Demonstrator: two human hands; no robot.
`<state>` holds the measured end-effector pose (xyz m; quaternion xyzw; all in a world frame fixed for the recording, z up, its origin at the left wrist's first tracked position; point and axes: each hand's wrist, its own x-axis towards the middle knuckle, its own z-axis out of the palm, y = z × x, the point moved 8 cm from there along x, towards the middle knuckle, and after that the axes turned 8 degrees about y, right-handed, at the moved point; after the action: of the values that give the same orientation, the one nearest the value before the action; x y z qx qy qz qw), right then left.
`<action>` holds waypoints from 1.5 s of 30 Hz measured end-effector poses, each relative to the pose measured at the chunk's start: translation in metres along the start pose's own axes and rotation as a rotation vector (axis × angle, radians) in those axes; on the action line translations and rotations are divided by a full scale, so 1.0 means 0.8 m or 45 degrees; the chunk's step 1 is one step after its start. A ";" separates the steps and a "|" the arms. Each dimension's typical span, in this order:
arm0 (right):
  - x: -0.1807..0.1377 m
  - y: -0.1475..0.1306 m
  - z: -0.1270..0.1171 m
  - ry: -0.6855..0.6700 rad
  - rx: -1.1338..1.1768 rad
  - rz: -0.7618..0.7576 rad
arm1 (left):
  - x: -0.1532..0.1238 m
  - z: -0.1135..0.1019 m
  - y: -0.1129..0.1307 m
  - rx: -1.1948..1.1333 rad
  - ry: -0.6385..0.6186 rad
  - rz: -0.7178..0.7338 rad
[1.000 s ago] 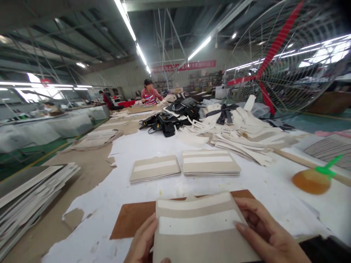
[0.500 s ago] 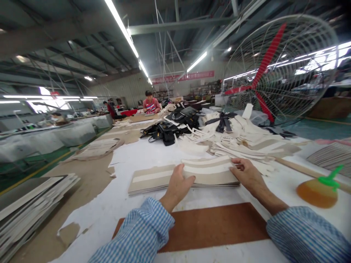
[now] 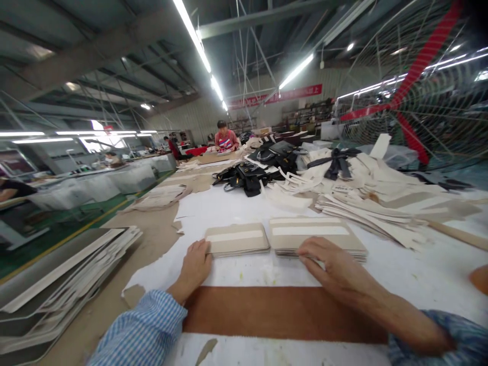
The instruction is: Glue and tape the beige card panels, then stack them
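Two low stacks of beige panels with cream stripes lie side by side, the left stack [image 3: 236,241] and the right stack [image 3: 316,234]. My left hand [image 3: 196,264] rests against the left end of the left stack, its fingers stretched out. At the front edge of the right stack is my right hand [image 3: 324,259], fingers bent and thumb apart; it touches the panels without lifting any. A long brown strip [image 3: 282,310] lies in front of the stacks, partly under my right forearm.
Black bag pieces [image 3: 246,178] and cream strips [image 3: 362,173] are heaped beyond the stacks. Stacked sheets [image 3: 76,284] lie on the left. A large fan [image 3: 404,107] stands at the right. Across the table sits a person [image 3: 225,138]. An orange object [image 3: 479,279] shows at the right edge.
My right hand has let go of the raised panel, which now lies flat on the right stack. My left hand has moved left to the left stack's end. The view has turned left.
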<state>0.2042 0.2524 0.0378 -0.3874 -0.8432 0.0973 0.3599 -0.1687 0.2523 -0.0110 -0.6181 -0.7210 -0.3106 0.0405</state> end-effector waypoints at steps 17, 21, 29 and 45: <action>0.183 0.016 0.195 -0.963 -0.416 0.009 | -0.031 0.012 -0.014 -0.076 0.018 -0.115; 0.179 0.023 0.197 -1.025 -0.461 0.051 | -0.030 0.009 -0.010 -0.132 0.007 -0.147; 0.189 -0.008 0.177 -0.930 -0.512 -0.033 | -0.030 -0.005 -0.012 -0.271 0.029 -0.283; 0.193 -0.005 0.177 -0.794 -0.304 -0.082 | -0.028 -0.017 -0.045 -0.462 0.126 -0.599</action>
<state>0.0373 0.3775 0.0196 -0.3514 -0.9300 0.1001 0.0396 -0.2007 0.2251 -0.0244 -0.4153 -0.7743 -0.4651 -0.1085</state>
